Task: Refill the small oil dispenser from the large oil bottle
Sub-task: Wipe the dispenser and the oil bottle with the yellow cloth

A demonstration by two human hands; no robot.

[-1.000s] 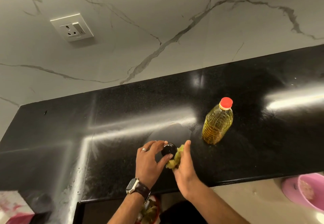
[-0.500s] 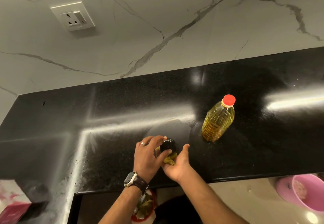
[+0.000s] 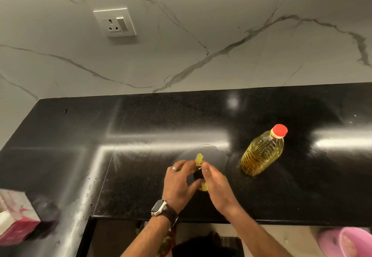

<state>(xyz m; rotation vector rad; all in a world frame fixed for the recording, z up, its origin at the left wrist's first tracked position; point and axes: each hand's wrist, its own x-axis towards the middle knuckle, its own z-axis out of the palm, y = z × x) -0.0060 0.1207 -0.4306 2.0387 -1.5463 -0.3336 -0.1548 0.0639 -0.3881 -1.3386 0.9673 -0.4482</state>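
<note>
Both hands are brought together over the front part of the black granite countertop [image 3: 141, 115], w/ forearms coming up from the bottom edge. The left hand [image 3: 178, 184] is curled around the left side of the small oil dispenser [image 3: 199, 176], thumb tucked under near its lower end, fingers arched over the top; a ring is seen on one finger and a smartwatch [image 3: 160, 207] on the wrist. The right hand [image 3: 216, 184] is set against the dispenser's right side, fingertips pinched at its black cap area, so it's gripped by both hands. The dispenser is mostly hidden: only a black middle bit and yellowish bits at the far and near ends are visible, so its long axis seems to run roughly away from the person, but that can't be told for sure. The large oil bottle [image 3: 261, 152] is stood upright well to the right, apart from the hands, red cap [image 3: 279, 131] on, filled w/ yellow oil; it looks tilted up-right, prob just lens distortion. No label or readable writing is seen on either. A white wall socket [image 3: 115, 22] is mounted on the marble-look backsplash [image 3: 221, 35]. A pink-and-white box [image 3: 14, 218] is sat at the left edge and a pink bucket [image 3: 348, 242] is seen lower right.
</note>
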